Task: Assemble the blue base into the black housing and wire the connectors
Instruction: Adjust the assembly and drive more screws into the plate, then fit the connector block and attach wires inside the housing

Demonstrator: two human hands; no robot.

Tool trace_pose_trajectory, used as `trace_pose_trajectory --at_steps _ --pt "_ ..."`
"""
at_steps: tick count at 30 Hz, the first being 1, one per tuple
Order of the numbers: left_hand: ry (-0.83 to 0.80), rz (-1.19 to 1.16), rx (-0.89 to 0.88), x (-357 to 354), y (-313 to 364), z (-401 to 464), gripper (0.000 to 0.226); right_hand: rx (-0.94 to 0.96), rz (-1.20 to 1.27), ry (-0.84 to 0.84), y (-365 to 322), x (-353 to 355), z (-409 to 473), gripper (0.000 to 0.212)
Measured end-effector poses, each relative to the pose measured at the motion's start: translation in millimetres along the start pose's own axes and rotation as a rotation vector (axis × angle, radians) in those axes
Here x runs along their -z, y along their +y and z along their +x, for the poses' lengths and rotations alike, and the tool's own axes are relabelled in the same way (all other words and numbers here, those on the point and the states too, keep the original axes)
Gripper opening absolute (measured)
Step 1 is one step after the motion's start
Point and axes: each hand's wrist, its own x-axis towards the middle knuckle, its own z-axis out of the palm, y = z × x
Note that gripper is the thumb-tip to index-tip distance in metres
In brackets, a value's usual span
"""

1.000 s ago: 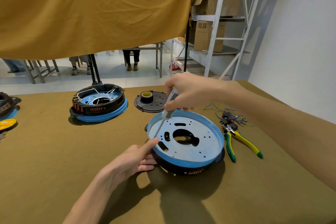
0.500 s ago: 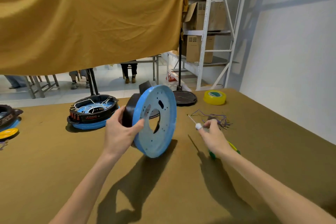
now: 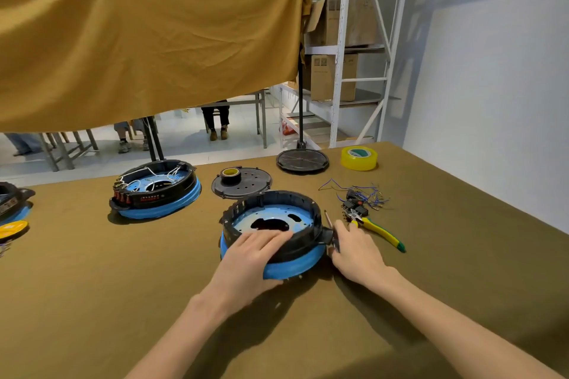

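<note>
Two hands are on the work: the black housing sits open side up on the blue base, which rests on the olive-covered bench in front of the person. Left hand lies over the near rim with fingers straight and spread, pressing down, fingertips reaching onto the blue plate inside. Right hand rests against the housing's side lug, fingers loosely bent round a slim screwdriver whose tip points up; how firmly it is held cannot be confirmed. Judged step: seating the unit before wiring. Recommended: hold even downward pressure, check that the housing sits flush all round the base, then put the tool down and bring in the wire connectors lying just beyond the yellow-handled cutters, right of the unit. No wires are fitted yet.
</note>
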Motion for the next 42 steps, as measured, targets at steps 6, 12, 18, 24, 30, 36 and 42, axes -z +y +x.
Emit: trace_pose_trajectory --at_steps 6,12,18,24,30,36,42 --pt "0.060 -0.051 0.022 -14.9 -16.6 -10.9 0.082 -0.042 0.002 0.134 6.7 2.5 11.3 0.023" --pt "0.259 -0.180 0.198 -31.6 -28.9 -2.3 0.067 -0.059 -0.211 -0.024 11.9 -2.8 10.5 0.026" --pt "0.305 -0.235 0.236 -37.2 -31.0 6.6 0.049 -0.129 -0.067 -0.045 31.6 11.7 12.6 0.013" --pt "0.365 -0.259 0.249 -39.6 -28.0 8.8 0.044 -0.174 -0.218 -0.091 46.3 26.0 -4.1 0.012" --pt "0.333 -0.223 0.273 -41.5 -23.2 14.9 0.048 -0.258 -0.338 -0.112 34.8 26.4 24.0 0.022" --pt "0.347 -0.238 0.242 -47.4 -30.4 18.2 0.047 -0.179 -0.149 0.027 38.2 16.5 78.9 0.037" --pt "0.367 -0.264 0.241 -50.5 -32.0 18.3 0.045 -0.125 -0.106 0.006 42.8 5.7 85.7 0.027"
